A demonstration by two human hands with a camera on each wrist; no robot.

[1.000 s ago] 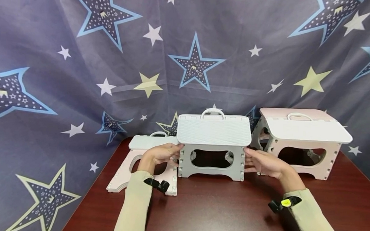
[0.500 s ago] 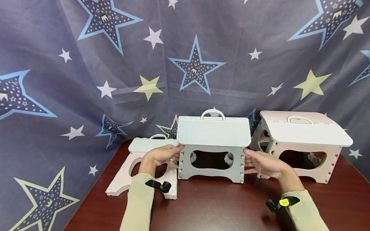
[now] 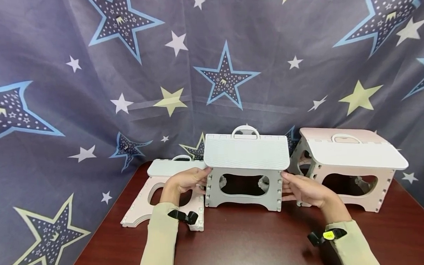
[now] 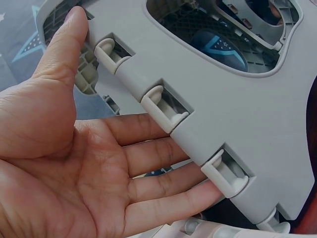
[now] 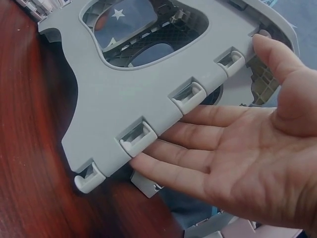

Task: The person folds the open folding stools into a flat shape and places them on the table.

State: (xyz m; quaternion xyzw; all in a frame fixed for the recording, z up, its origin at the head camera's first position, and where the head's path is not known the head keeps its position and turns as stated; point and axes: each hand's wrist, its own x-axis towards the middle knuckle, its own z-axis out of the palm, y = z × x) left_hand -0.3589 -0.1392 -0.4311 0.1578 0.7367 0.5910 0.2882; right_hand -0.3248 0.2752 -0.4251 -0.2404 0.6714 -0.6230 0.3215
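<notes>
A pale grey folding step stool (image 3: 245,151) stands unfolded on the table, its handle loop raised at the middle of the top. At its left side is my left hand (image 3: 185,181), the thumb tip by the upper corner under the seat. In the left wrist view the straight fingers (image 4: 153,158) reach behind the hinged edge of the leg panel (image 4: 247,109). My right hand (image 3: 306,189) mirrors this at the other side: its thumb touches the top corner and its outstretched fingers (image 5: 178,158) pass behind the panel edge (image 5: 109,109).
A pink and white stool (image 3: 142,203) lies folded nearly flat at the left, partly behind my left forearm. Another pink and white stool (image 3: 354,155) stands unfolded to the right. Behind the dark red table (image 3: 247,240) hangs a star-patterned curtain (image 3: 266,72).
The whole head view has shifted slightly, the scene sitting a little lower. Both hands keep their places at the grey stool's sides, and the stools look unmoved.
</notes>
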